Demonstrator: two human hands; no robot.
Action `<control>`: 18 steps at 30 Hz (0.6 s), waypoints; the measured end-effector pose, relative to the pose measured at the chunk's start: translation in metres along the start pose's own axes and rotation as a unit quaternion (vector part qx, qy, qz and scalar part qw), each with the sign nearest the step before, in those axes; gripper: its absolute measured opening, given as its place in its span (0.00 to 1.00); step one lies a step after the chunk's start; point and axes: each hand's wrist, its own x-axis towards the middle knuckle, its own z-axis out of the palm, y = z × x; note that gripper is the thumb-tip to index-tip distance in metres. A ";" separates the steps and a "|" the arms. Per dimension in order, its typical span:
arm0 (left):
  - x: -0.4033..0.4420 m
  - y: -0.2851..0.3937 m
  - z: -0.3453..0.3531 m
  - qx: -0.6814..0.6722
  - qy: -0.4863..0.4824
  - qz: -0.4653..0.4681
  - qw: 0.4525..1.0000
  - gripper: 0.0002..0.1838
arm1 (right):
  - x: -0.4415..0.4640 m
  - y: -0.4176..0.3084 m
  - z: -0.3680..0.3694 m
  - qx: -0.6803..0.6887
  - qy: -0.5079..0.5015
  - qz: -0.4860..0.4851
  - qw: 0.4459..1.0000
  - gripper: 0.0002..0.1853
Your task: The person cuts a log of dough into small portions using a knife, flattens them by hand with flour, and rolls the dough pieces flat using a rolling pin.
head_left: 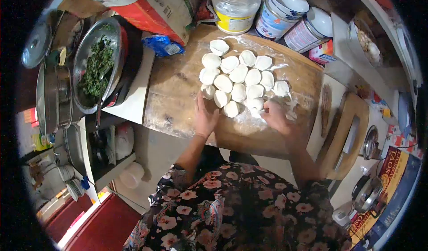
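Note:
Several round white dough pieces (238, 73) lie close together on a floured wooden board (174, 95). My left hand (206, 116) rests at the left edge of the group, its fingertips touching or just beside a dough piece (207, 91); its fingers are apart and nothing shows in them. On the right side, my right hand (274, 116) has its fingers bent together beside another dough piece (255, 103); whether something small is between the fingertips is hidden.
At the left stands a metal bowl of chopped greens (99, 66) with a spoon. Behind the board are a white tub (235, 10), tins with bowls (278, 14), a flour bag (151, 10) and a blue packet (162, 45). A wooden-handled board (345, 139) lies right.

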 end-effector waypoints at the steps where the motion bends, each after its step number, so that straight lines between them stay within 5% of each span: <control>1: -0.002 -0.002 -0.001 -0.073 -0.001 -0.023 0.997 0.45 | 0.000 0.001 0.004 0.052 0.044 0.012 0.998 0.10; 8: -0.004 -0.016 -0.018 0.044 0.107 0.016 0.993 0.36 | 0.017 -0.033 -0.047 0.072 0.030 -0.030 0.997 0.10; 15: 0.030 -0.032 -0.027 0.146 0.152 0.071 0.975 0.32 | 0.133 -0.162 -0.125 0.119 0.200 -0.255 0.938 0.10; 18: 0.033 -0.045 -0.026 0.188 0.148 0.081 0.968 0.31 | 0.206 -0.201 -0.152 0.085 0.211 -0.233 0.946 0.13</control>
